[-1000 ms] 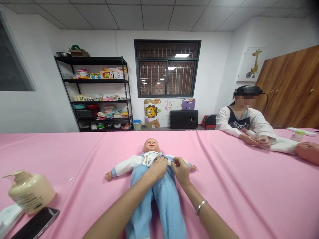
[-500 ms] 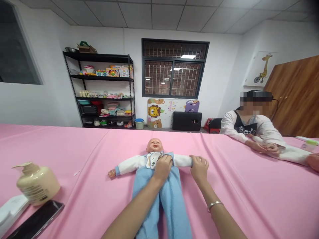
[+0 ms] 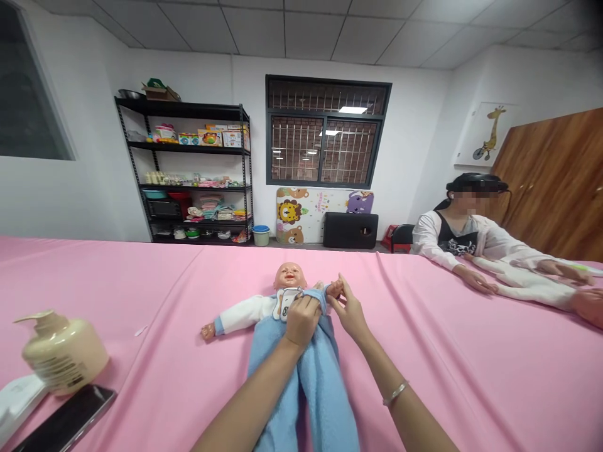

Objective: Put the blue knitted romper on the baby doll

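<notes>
A baby doll lies on its back on the pink-covered table, head pointing away from me. It wears a white top with blue cuffs and fluffy blue overalls. My left hand is closed on the blue overalls strap at the chest, beside a bear-shaped patch. With fingertips and thumb, my right hand grips the doll's hand, which pokes out by the blue strap. That arm is bent and mostly covered. The doll's other arm stretches out on the pink cloth.
At the left stand a pump bottle, a phone and a white device. Across the table to the right, a person handles another doll in white. Black shelves stand against the back wall.
My right hand has moved left with the doll's hand, and the doll's once outstretched arm is now bent inward. My left hand stays at the chest. The other person's arm now reaches farther right.
</notes>
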Motion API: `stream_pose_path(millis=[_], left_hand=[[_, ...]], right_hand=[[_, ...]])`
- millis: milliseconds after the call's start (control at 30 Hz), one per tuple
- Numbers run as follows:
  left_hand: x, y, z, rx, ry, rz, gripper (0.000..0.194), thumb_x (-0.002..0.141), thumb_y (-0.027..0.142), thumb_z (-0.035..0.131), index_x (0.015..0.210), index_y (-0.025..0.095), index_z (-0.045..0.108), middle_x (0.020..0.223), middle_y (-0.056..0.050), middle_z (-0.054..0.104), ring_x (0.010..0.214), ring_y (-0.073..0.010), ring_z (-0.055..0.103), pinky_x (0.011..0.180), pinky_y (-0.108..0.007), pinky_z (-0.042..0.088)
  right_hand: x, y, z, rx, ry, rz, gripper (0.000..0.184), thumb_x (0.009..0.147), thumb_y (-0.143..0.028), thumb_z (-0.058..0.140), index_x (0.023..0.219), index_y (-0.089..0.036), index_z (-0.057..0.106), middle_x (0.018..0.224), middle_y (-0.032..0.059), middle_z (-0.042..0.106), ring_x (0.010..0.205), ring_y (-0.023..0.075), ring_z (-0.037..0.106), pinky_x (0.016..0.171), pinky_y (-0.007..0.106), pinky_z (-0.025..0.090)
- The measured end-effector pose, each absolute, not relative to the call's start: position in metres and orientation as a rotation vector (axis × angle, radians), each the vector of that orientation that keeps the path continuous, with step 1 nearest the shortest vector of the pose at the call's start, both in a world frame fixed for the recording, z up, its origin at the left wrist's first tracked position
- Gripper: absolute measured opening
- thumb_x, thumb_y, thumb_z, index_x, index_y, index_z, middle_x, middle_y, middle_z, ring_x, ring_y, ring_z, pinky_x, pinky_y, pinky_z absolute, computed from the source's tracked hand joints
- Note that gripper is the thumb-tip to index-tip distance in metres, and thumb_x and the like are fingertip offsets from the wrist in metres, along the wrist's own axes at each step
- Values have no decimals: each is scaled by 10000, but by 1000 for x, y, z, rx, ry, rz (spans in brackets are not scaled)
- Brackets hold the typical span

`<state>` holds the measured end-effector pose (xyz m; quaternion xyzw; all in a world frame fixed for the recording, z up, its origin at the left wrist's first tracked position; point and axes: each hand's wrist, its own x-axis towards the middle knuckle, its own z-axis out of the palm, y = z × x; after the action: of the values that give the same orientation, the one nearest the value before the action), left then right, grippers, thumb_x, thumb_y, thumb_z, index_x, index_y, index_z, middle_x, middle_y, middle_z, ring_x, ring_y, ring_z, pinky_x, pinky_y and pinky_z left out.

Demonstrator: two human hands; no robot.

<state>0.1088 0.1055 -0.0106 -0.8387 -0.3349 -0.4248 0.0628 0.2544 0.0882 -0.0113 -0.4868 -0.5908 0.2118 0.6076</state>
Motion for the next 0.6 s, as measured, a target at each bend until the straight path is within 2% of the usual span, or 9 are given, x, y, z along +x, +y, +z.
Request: stream_pose_path(millis=[100,200,267,333,433,600], left_hand=[[108,104,-7,-2553,-989,-1253,259,860,135,439,1098,129,541,1022,-131,610,1063,-248,525,913,-371,417],[108,101,3,-2653,-923,-1108,334,823,109,460,1154,133,500,1140,-134,566,1103,-254,499,954,-406,387],[108,98,12,-2731,-939,-942,350,783,100,505,1132,131,505,1145,-131,564,1079,-260,513,943,-409,397],[108,96,21,-2775,-1050,-727,283,749,117,557,1032,122,544,1048,-138,599,979,-277,558,872,-408,440],[108,94,26,-2792,-1193,-514,209,728,149,596,933,124,561,935,-143,615,887,-298,580,775,-401,472],[109,91,24,-2836,-1212,-494,200,771,159,517,968,176,547,925,-99,613,892,-274,572,743,-359,466]], right_hand=[[250,81,-6,-1115,-1594,531,605,681,-222,446,1285,-190,446,1281,63,487,1220,227,415,1039,413,329],[249,73,2,-1067,-1732,707,514,613,-173,396,1078,-177,614,1089,38,611,1076,231,517,980,388,383],[250,68,6,-1019,-1705,899,450,608,-172,398,984,-165,646,974,25,643,970,224,551,919,368,418],[251,65,7,-971,-1589,1051,365,644,-188,433,936,-160,651,906,17,647,925,210,555,895,339,416],[252,68,0,-929,-1353,1149,209,716,-294,542,831,-150,641,820,24,629,843,185,547,823,292,406],[260,87,-23,-907,-1167,1136,404,708,-535,636,657,-145,544,663,0,532,663,121,453,662,234,353]])
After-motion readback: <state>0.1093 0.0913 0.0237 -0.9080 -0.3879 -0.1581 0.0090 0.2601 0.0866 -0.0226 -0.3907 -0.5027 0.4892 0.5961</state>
